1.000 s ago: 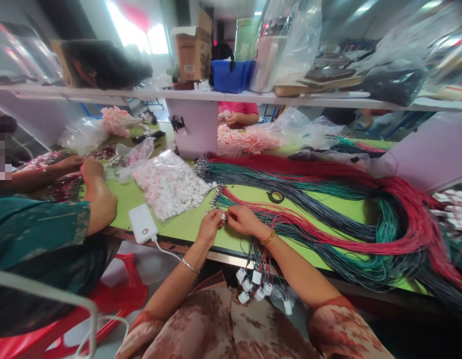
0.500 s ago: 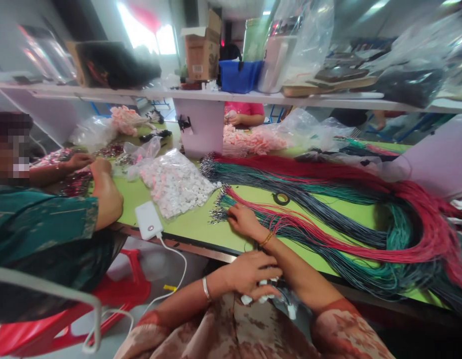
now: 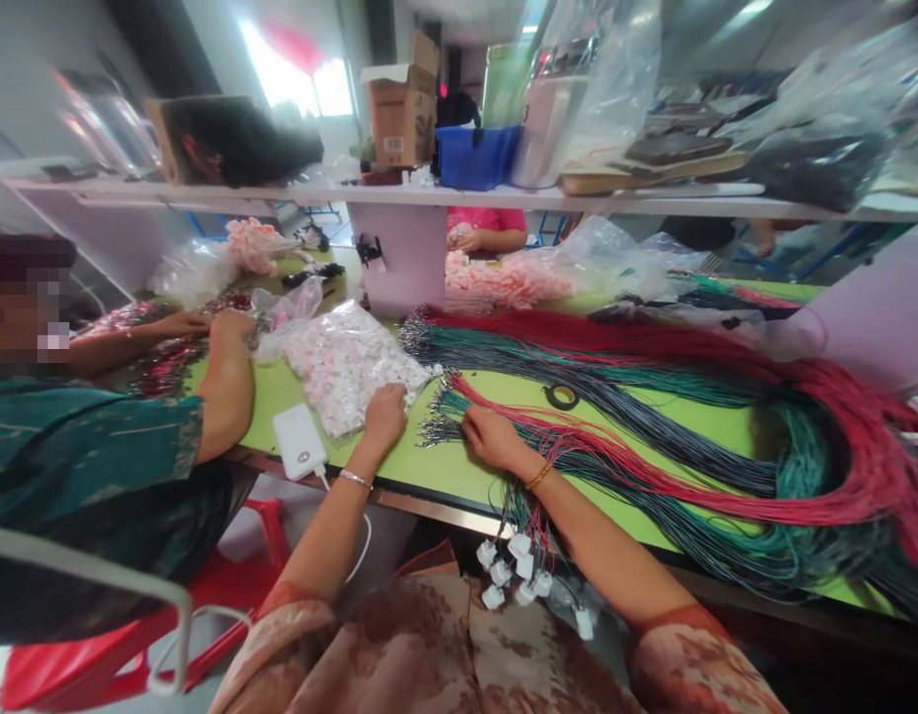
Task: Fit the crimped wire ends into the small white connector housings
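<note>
My left hand rests palm down on the near edge of a clear bag of small white connectors; whether its fingers pinch one is hidden. My right hand lies on the metal-tipped ends of the wire bundle, fingers curled over red, teal and grey wires. Over the table's front edge, beside my right forearm, hang wires ending in white connectors.
A white power bank with its cable sits left of my left hand on the green table. A black tape ring lies among the wires. A person in green works at the left; another sits across. A cluttered shelf spans above.
My left hand rose from the finished connectors at my lap and reached forward onto the bag of white connectors. My right hand stayed on the wire ends.
</note>
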{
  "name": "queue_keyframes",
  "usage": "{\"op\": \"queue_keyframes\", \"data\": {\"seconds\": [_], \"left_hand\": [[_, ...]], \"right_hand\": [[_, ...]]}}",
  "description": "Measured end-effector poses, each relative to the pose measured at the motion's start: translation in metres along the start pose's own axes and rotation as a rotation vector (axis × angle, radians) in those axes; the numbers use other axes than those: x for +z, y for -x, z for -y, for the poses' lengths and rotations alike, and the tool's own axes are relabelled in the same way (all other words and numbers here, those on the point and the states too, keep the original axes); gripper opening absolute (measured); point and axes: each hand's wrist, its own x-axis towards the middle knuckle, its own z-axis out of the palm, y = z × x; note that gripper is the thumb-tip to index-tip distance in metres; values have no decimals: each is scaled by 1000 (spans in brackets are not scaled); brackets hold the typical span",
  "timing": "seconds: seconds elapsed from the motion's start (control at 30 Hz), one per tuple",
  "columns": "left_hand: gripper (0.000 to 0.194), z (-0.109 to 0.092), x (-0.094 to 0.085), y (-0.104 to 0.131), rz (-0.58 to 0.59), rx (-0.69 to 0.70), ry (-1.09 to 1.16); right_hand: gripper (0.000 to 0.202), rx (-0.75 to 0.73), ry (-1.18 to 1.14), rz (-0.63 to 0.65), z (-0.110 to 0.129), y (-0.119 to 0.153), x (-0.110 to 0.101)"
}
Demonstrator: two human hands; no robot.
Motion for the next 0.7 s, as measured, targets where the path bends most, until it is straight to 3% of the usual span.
{"op": "queue_keyframes", "data": {"seconds": [0.2,0.3,0.4,0.47,0.57,0.7], "left_hand": [[28,-5,-4,2,5,7,81],[26,-5,-6,6,-132,-12,276],[23,-13,-7,14,-248,-55,643],[23,-24,-5,20,-177,-137,1004],[27,-41,4,29,42,-331,1533],[32,-56,15,34,124,-439,1809]], "right_hand": [[7,29,-372,-108,-1,-3,0],[9,43,-497,-130,2,-6,4],[11,71,-573,-139,4,-7,5],[12,73,-602,-127,3,-8,5],[15,73,-632,-107,2,-6,4],[21,88,-605,-86,1,-3,1]]}}
